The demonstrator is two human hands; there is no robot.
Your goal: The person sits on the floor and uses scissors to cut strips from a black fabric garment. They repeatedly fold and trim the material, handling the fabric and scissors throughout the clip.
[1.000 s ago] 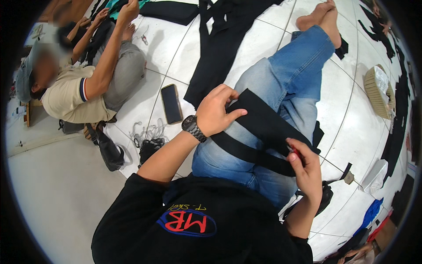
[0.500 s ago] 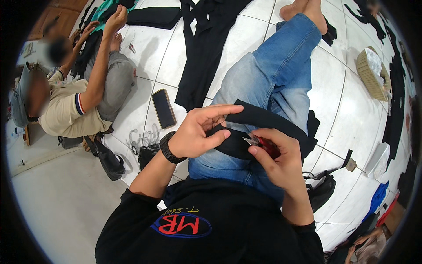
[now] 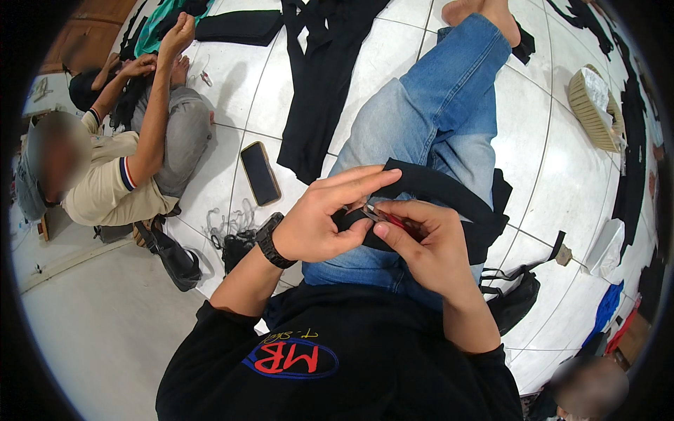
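Note:
Across my lap lies a looped strip of black fabric [image 3: 449, 193]. My left hand [image 3: 316, 217], with a black watch on the wrist, pinches an edge of the cloth between thumb and fingers; its forefinger stretches along the upper band. In my right hand [image 3: 432, 242] is a small pair of red-handled thread snips [image 3: 400, 223]. Their metal tips meet the cloth right beside my left thumb. Whether the blades are apart cannot be made out, and part of the fabric is hidden behind my hands.
A phone [image 3: 260, 174] and a tangle of dark thread [image 3: 232, 235] lie left on the tiles. Black garments [image 3: 319, 91] stretch ahead. A basket [image 3: 597, 109] and a black bag [image 3: 516, 298] are at right. A co-worker [image 3: 133, 168] sits at left.
My right hand has moved left with the snips, bringing their tips up to my left thumb and the cloth edge. The co-worker's hands have shifted slightly.

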